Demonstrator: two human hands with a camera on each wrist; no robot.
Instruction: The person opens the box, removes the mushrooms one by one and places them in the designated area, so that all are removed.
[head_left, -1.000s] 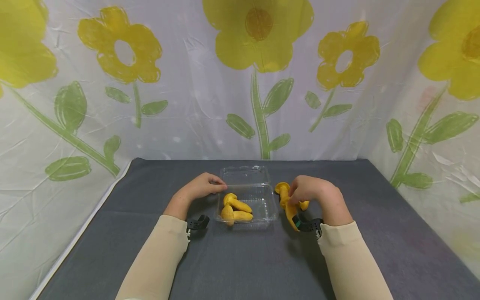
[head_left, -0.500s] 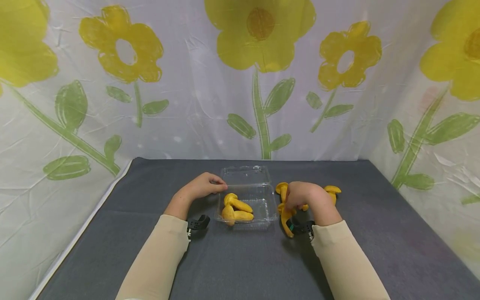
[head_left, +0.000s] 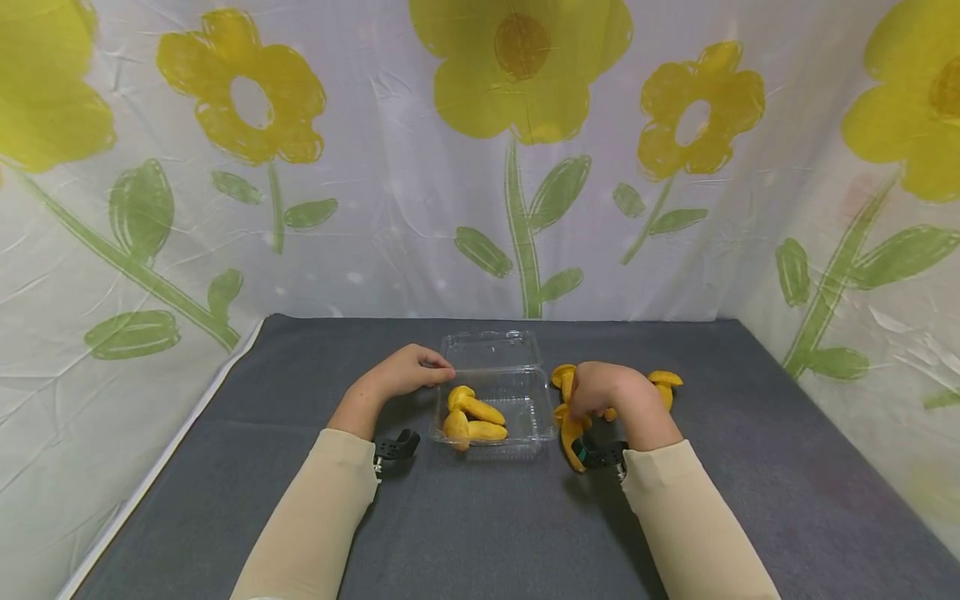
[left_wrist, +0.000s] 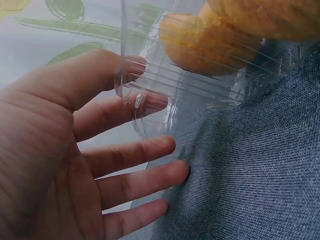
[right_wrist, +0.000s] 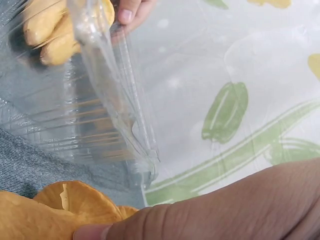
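Note:
A clear plastic clamshell container point(head_left: 528, 410) stands open on the table, its lid point(head_left: 491, 352) tipped back. Two yellow mushrooms point(head_left: 480, 410) lie in its left half. At the left rim, my left hand point(head_left: 405, 372) pinches the plastic edge between thumb and index finger; the other fingers point(left_wrist: 145, 180) are spread and straight. To the right of the container, my right hand point(head_left: 617, 390) grips a yellow mushroom point(head_left: 570, 442) low over the table. In the right wrist view the thumb presses along this mushroom point(right_wrist: 35, 217); the other fingers are hidden.
More yellow mushrooms lie around the right hand: one point(head_left: 562, 377) behind it, one point(head_left: 664, 383) to its right, and part of another point(head_left: 610, 414) beneath it. Dark cloth point(head_left: 480, 525) covers the table. A white flower-printed curtain point(head_left: 360, 233) hangs behind.
My right hand has moved slightly left with its mushroom, whose stem end has swung left and nearer. This has uncovered the mushroom on the right. My left hand and the container stay put.

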